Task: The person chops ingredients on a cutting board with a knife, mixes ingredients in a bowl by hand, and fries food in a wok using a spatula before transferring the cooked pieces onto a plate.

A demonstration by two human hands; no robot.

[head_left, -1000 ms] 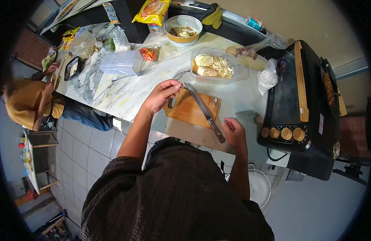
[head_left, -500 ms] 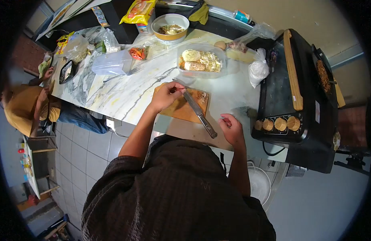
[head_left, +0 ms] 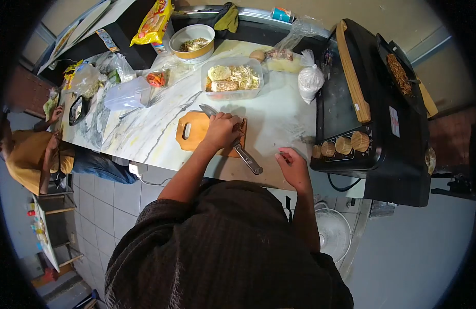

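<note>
My left hand (head_left: 222, 132) is over the right part of a wooden cutting board (head_left: 198, 123), its fingers curled down over small brown food scraps (head_left: 241, 129). What the fingertips hold, if anything, is hidden. A kitchen knife (head_left: 247, 158) lies slantwise across the board, its blade partly under my left hand and its handle past the near edge. To the right of the handle, my right hand (head_left: 294, 168) is held near the counter's front edge, empty, with loosely bent fingers apart. Behind the board stands a clear plastic container (head_left: 233, 94) with shredded vegetables and pale food pieces.
A black griddle appliance (head_left: 372, 149) with wooden knobs stands at right, beside a bag of white powder (head_left: 310, 82). Farther back are a bowl (head_left: 193, 54), an egg (head_left: 257, 54) and a yellow packet (head_left: 153, 23). Another person (head_left: 29, 159) sits at far left.
My left hand has moved from above the knife blade down onto the scraps on the board. My right hand stays beside the knife handle. The view has shifted slightly.
</note>
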